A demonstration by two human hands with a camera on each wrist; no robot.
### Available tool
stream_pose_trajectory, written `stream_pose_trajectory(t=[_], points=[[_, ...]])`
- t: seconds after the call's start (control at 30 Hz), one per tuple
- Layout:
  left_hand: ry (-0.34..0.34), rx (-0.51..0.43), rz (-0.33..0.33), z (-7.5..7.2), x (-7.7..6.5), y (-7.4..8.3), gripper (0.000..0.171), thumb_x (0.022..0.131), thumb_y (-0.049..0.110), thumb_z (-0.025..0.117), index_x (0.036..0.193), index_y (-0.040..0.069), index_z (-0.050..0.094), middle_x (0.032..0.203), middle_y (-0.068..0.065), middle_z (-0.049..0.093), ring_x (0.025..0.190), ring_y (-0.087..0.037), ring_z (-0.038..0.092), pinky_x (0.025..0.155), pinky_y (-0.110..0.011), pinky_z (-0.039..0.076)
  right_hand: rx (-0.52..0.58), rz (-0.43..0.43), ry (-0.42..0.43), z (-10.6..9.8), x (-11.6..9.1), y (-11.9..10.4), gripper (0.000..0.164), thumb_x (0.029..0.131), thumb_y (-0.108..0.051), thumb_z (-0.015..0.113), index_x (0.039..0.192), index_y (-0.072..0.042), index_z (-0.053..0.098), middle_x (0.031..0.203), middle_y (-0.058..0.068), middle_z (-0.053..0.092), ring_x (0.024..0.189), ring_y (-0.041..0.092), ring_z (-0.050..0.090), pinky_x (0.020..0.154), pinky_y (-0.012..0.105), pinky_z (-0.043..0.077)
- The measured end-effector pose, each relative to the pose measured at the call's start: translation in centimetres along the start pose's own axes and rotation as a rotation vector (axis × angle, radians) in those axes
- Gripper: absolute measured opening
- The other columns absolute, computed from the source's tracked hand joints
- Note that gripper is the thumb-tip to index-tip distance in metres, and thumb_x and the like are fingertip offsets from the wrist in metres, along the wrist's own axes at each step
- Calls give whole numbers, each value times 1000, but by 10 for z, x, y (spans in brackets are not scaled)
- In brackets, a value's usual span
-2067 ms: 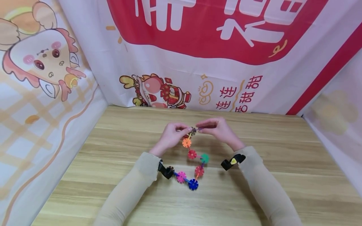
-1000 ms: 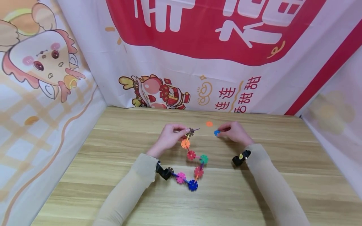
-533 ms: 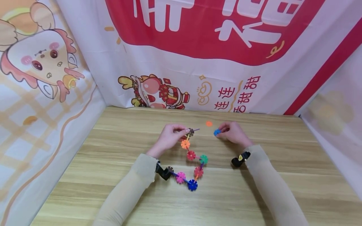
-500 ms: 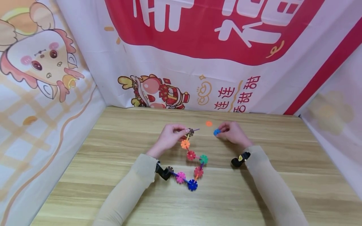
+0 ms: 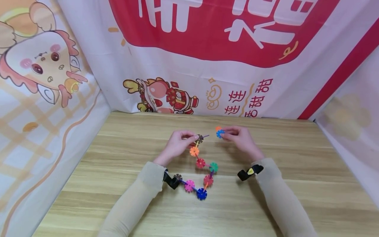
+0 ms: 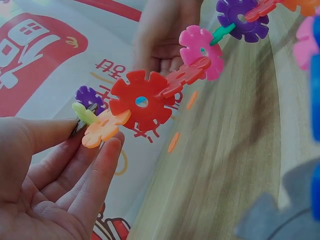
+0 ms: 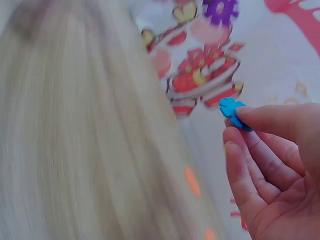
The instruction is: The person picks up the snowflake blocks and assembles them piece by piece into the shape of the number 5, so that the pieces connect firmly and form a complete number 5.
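A chain of coloured, notched snowflake discs hangs from my left hand (image 5: 177,144), whose thumb and fingers pinch the dark brown disc (image 5: 200,138) at its upper end. A purple disc (image 6: 89,97), seen edge-on in the head view, juts from that brown disc towards the right. Along the chain follow an orange disc (image 5: 194,151), a red disc (image 5: 200,163), a green disc (image 5: 213,167) and several others. My right hand (image 5: 241,140) pinches a loose blue disc (image 7: 231,110) between thumb and fingers, a short gap away from the purple disc.
Behind the blue disc a loose orange disc (image 5: 218,128) lies on the wooden table (image 5: 266,204). A second orange piece (image 6: 173,142) shows in the left wrist view. Printed cloth (image 5: 189,52) hangs along the table's back edge. Wrist cameras (image 5: 245,174) sit below both hands.
My right hand let go of the purple disc at the chain's end and took the blue disc from farther right. Now it has moved left with it. The left hand stays almost still.
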State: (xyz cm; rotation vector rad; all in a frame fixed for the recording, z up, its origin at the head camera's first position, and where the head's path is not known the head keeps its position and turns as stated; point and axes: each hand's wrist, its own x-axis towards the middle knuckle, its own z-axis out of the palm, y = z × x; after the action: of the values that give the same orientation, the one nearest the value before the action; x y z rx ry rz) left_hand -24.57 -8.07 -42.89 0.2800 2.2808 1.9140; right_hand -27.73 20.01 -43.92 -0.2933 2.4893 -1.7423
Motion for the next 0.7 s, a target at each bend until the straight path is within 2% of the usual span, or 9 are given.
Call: stream_pose_trajectory(t=[0.17, 0.27, 0.7], points=[[3, 7, 11, 0, 0, 0, 16, 98, 12, 70, 107, -1, 72, 96, -11, 73, 82, -23, 71, 74, -33, 61, 112, -5, 12, 11, -5, -18, 30, 94, -20, 77, 118, -2, 71, 104, 12, 75, 89, 25, 73, 86, 46, 59], [5, 3, 12, 0, 0, 0, 16, 98, 12, 70, 107, -1, 72, 96, -12, 73, 82, -23, 71, 74, -33, 61, 149, -14, 9, 16, -8, -26, 30, 94, -20, 77, 116, -1, 71, 103, 13, 75, 87, 24, 73, 87, 47, 59], [0, 7, 16, 1, 0, -1, 17, 98, 13, 70, 107, 0, 73, 97, -12, 73, 84, -23, 71, 75, -32, 61, 151, -51, -16, 22, -10, -29, 27, 95, -15, 75, 115, 4, 71, 100, 16, 75, 85, 23, 73, 83, 43, 60]])
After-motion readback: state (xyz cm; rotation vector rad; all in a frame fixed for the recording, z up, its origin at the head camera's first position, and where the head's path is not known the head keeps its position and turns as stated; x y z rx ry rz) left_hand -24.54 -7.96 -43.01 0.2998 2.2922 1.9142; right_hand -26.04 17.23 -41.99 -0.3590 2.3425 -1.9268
